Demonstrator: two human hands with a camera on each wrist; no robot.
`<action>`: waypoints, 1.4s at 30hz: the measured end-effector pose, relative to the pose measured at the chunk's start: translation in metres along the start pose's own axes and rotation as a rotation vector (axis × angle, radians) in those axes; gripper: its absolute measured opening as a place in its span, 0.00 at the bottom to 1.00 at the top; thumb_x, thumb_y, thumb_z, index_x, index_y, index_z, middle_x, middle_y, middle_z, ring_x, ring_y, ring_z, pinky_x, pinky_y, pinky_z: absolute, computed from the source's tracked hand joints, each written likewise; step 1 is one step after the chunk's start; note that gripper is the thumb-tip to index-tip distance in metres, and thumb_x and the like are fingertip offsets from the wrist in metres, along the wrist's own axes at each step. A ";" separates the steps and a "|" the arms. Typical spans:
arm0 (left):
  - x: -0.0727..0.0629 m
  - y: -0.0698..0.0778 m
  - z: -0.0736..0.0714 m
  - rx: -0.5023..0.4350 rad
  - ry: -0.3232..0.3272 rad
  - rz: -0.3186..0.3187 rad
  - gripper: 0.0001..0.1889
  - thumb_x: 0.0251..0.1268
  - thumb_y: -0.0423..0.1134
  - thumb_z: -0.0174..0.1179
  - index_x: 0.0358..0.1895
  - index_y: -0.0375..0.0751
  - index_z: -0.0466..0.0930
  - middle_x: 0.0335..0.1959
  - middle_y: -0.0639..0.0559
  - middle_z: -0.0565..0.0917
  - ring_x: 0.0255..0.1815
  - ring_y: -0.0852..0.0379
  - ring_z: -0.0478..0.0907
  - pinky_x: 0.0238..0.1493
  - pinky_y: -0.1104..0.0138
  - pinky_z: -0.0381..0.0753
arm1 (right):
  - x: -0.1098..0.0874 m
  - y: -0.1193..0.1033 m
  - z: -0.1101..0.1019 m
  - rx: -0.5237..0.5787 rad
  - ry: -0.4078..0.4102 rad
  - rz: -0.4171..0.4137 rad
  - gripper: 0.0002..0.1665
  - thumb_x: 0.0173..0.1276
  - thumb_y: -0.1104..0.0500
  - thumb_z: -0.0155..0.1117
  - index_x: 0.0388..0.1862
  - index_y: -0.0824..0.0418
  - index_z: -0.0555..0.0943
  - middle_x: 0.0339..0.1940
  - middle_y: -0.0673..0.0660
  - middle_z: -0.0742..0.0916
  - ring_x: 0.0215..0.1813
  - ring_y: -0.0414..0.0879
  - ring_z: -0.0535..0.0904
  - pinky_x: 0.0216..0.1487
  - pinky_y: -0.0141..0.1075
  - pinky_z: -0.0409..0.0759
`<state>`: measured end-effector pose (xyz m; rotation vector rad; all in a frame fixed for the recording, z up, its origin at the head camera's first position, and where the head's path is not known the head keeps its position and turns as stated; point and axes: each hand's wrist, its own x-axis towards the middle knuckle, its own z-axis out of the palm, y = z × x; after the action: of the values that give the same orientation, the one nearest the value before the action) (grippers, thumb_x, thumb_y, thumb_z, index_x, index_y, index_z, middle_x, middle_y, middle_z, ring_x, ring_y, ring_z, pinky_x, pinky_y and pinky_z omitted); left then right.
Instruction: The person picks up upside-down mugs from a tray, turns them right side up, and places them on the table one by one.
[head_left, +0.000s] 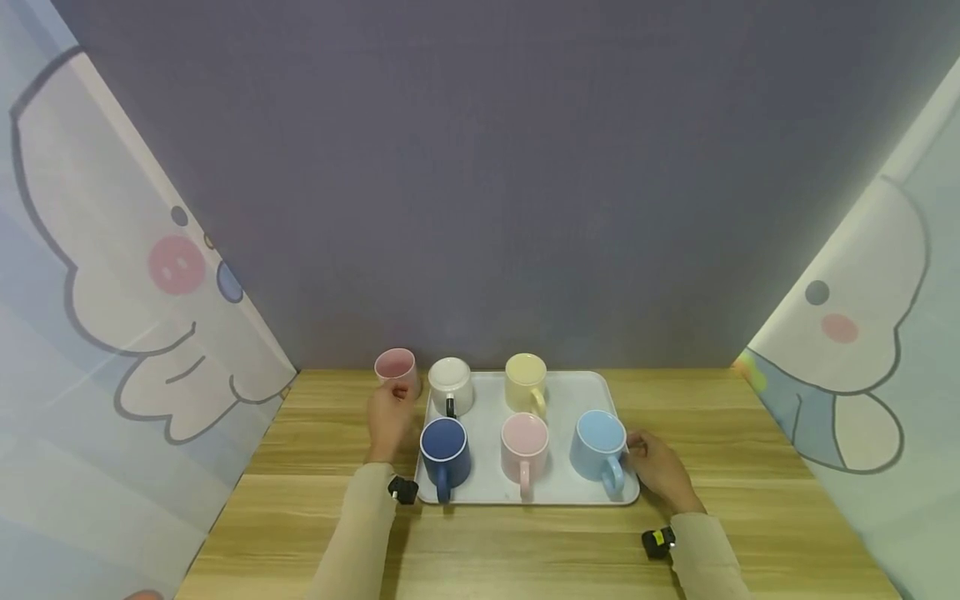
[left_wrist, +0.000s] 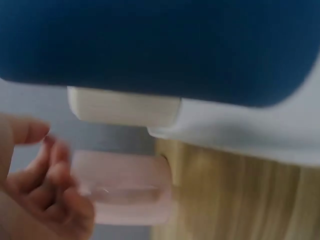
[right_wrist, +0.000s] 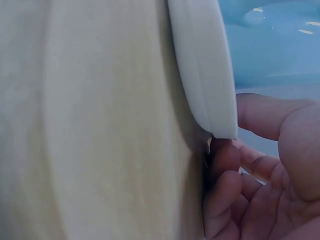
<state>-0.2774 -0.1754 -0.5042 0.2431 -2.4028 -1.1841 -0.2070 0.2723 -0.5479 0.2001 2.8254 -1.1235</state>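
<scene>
A darker pink mug [head_left: 396,367] stands on the table just off the tray's back left corner. My left hand [head_left: 390,421] is right in front of it, fingers loosely curled beside the mug's handle [left_wrist: 132,195] in the left wrist view. That hand is slightly blurred. With my right hand [head_left: 660,467] I grip the right edge of the white tray [head_left: 483,492]; in the right wrist view the thumb [right_wrist: 260,115] lies over the tray's rim [right_wrist: 210,75] and the fingers curl beneath it. Nearest that hand is a light blue mug [head_left: 597,446] on the tray.
Also on the tray are a white mug [head_left: 451,385] with a black handle, a yellow mug [head_left: 524,379], a dark blue mug [head_left: 446,450] and a light pink mug [head_left: 524,446]. A grey wall [head_left: 480,208] stands behind the wooden table [head_left: 525,550].
</scene>
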 end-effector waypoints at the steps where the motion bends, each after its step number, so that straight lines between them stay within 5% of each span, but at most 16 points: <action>1: -0.001 0.003 -0.001 0.003 -0.060 0.014 0.06 0.65 0.34 0.63 0.35 0.34 0.86 0.30 0.40 0.87 0.32 0.46 0.82 0.36 0.59 0.77 | 0.000 0.000 0.000 0.000 0.000 0.001 0.24 0.69 0.53 0.64 0.58 0.67 0.78 0.42 0.62 0.85 0.43 0.53 0.80 0.43 0.48 0.78; 8: -0.006 0.008 0.004 -0.064 -0.502 0.014 0.12 0.71 0.41 0.62 0.38 0.36 0.88 0.32 0.48 0.88 0.33 0.57 0.78 0.39 0.65 0.76 | 0.000 0.001 0.001 0.000 0.005 0.004 0.24 0.70 0.53 0.63 0.58 0.67 0.78 0.41 0.60 0.85 0.42 0.51 0.79 0.40 0.43 0.76; 14: -0.005 0.001 0.012 -0.272 -0.639 -0.123 0.15 0.73 0.41 0.60 0.44 0.30 0.87 0.32 0.51 0.84 0.35 0.57 0.78 0.40 0.66 0.77 | 0.000 0.002 0.001 -0.002 0.011 -0.004 0.23 0.71 0.55 0.62 0.58 0.68 0.78 0.40 0.59 0.85 0.41 0.51 0.78 0.39 0.40 0.74; 20: 0.000 -0.001 0.014 -0.437 -0.812 -0.198 0.20 0.77 0.38 0.54 0.55 0.18 0.78 0.38 0.55 0.84 0.38 0.60 0.80 0.41 0.68 0.80 | 0.001 0.002 0.000 -0.013 0.015 -0.006 0.23 0.71 0.54 0.62 0.57 0.68 0.78 0.42 0.61 0.85 0.43 0.52 0.79 0.44 0.48 0.78; 25: 0.002 0.000 0.014 -0.452 -0.819 -0.219 0.21 0.78 0.37 0.54 0.54 0.16 0.77 0.37 0.54 0.83 0.37 0.62 0.78 0.39 0.70 0.79 | 0.001 0.001 0.000 -0.011 0.013 0.000 0.22 0.70 0.54 0.61 0.57 0.68 0.78 0.42 0.61 0.85 0.43 0.53 0.79 0.44 0.49 0.78; 36: 0.005 0.004 0.019 -0.344 -0.608 -0.172 0.12 0.75 0.31 0.56 0.40 0.21 0.82 0.32 0.45 0.83 0.36 0.56 0.75 0.40 0.69 0.72 | 0.002 0.000 0.002 -0.018 0.021 0.003 0.22 0.71 0.55 0.60 0.57 0.68 0.78 0.39 0.60 0.85 0.41 0.52 0.78 0.42 0.45 0.77; 42: 0.005 0.007 0.018 -0.406 -0.550 -0.182 0.12 0.77 0.29 0.51 0.40 0.22 0.82 0.29 0.49 0.80 0.35 0.55 0.74 0.35 0.70 0.71 | 0.002 0.001 0.002 -0.015 0.016 0.011 0.22 0.72 0.55 0.60 0.57 0.68 0.78 0.39 0.60 0.84 0.41 0.52 0.78 0.41 0.45 0.76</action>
<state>-0.2898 -0.1598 -0.5072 0.0011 -2.5360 -2.0027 -0.2089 0.2718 -0.5504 0.2245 2.8417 -1.1027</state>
